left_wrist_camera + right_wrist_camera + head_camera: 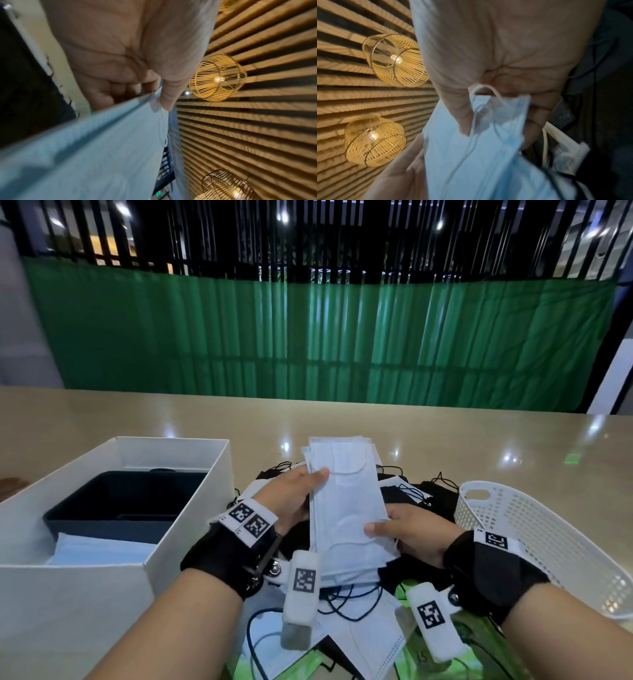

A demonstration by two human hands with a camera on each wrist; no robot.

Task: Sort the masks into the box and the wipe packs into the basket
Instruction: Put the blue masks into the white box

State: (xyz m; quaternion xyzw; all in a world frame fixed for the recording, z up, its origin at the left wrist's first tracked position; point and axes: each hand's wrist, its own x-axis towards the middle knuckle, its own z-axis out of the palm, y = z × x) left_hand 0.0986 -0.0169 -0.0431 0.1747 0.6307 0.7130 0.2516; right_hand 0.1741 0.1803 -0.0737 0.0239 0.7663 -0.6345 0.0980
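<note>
Hands, left hand (291, 501) and right hand (411, 534), both grip the mask stack (346, 508).

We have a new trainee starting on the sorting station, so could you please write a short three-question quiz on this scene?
1. True or false: both hands hold the stack of light blue masks.
2. Which container stands by the left hand? A) white box B) white basket C) green bag
3. Fill in: the masks lying on the table under the stack are light blue and ____.

Key
1. True; the right hand grips the near end.
2. A, the white box; the white basket is on the right.
3. Black, as in the black masks.
</note>
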